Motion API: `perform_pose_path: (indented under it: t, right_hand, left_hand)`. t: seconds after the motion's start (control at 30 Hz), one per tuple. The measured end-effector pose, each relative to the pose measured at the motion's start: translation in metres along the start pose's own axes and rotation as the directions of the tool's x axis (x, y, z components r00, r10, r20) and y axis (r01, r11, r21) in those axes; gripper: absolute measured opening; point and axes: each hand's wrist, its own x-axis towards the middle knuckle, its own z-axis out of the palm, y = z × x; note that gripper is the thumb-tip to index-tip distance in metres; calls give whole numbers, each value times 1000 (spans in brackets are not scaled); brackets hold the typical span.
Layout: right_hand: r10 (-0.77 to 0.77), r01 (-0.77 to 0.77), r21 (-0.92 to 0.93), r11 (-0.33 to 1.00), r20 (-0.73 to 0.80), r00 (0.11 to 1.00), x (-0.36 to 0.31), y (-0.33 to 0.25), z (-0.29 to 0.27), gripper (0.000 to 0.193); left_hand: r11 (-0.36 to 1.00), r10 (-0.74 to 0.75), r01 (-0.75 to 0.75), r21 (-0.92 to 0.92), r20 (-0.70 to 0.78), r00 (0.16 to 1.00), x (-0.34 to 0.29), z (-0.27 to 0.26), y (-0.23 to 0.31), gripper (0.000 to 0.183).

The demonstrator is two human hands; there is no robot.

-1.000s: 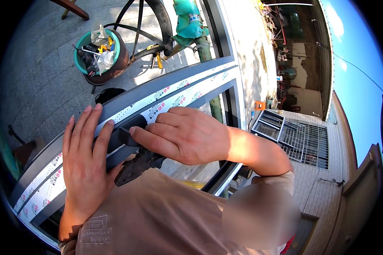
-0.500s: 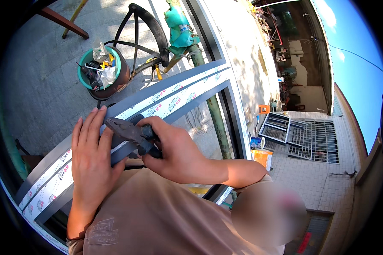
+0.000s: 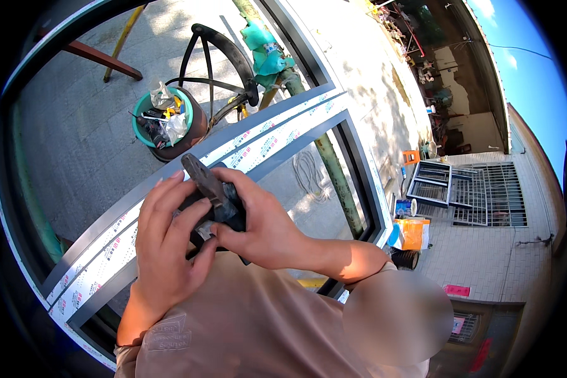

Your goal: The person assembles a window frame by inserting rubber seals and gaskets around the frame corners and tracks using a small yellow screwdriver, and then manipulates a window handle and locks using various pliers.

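Both hands hold a dark metal hardware piece (image 3: 209, 187) just above a grey aluminium window frame (image 3: 277, 135) covered in white protective tape. My left hand (image 3: 167, 246) cups the piece from the left with fingers spread along it. My right hand (image 3: 261, 227) grips its dark body from the right, thumb on top. One flat grey end of the piece sticks up past my fingertips. The frame runs diagonally from lower left to upper right beneath my hands.
A teal bucket (image 3: 164, 123) of tools and rags sits on the paved ground beyond the frame, beside a black curved metal stand (image 3: 223, 57). A green-wrapped pole (image 3: 268, 47) leans nearby. Metal window grilles (image 3: 479, 195) and an orange bag (image 3: 412, 233) lie at right.
My hands lifted the dark piece off the frame and brought it closer; the left hand moved from lying flat on the frame to cupping the piece.
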Motion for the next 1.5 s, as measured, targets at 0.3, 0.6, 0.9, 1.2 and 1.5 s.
perform_pose_path:
  t: [0.3, 0.6, 0.9, 1.2, 1.5]
  right_hand:
    - [43, -53, 127, 990, 80, 996, -17, -27, -20, 75]
    - [-268, 283, 112, 952, -132, 954, -88, -71, -55, 82]
    - [-497, 512, -6, 859, -250, 831, -146, -99, -81, 74]
    - [-655, 777, 122, 618, -467, 594, -195, -94, -100, 65]
    - [-235, 748, 98, 657, -916, 326, -300, -18, -139, 27]
  left_hand:
    - [275, 730, 188, -943, 332, 597, -8, -3, 1, 40]
    - [764, 62, 283, -579, 502, 863, 1, 52, 2, 24]
    - [761, 269, -123, -637, 137, 953, 55, 61, 28, 32]
    - [548, 661, -577, -606, -109, 742, 101, 22, 64, 40]
    - [72, 948, -840, -538, -225, 225, 157, -11, 187, 48]
